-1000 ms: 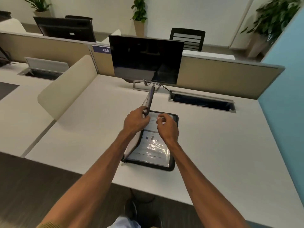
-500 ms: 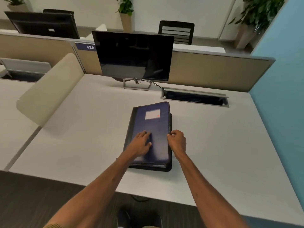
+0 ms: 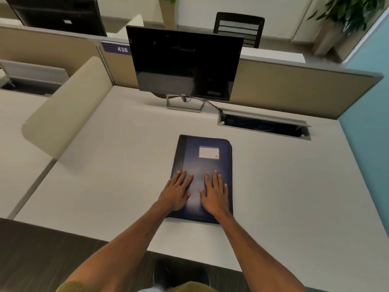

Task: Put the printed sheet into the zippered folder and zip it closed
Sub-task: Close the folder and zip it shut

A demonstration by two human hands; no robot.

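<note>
The dark blue zippered folder (image 3: 205, 163) lies flat on the white desk (image 3: 284, 186), its cover folded down, a white label near its far right corner. My left hand (image 3: 176, 192) rests palm down on the near left part of the cover, fingers spread. My right hand (image 3: 214, 192) lies flat beside it on the near right part, fingers spread too. Neither hand holds anything. The printed sheet is hidden inside the folder. I cannot tell how far the zip along the right edge is drawn.
A dark monitor (image 3: 185, 64) stands behind the folder on a silver foot, its cable running to an open cable hatch (image 3: 263, 126) at the back right. A beige curved divider (image 3: 63, 106) is on the left. A blue wall (image 3: 370, 144) borders the right.
The folder cover, held upright a second ago, has come down flat. My right hand left the folder's right edge and both hands now lie flat on the cover.
</note>
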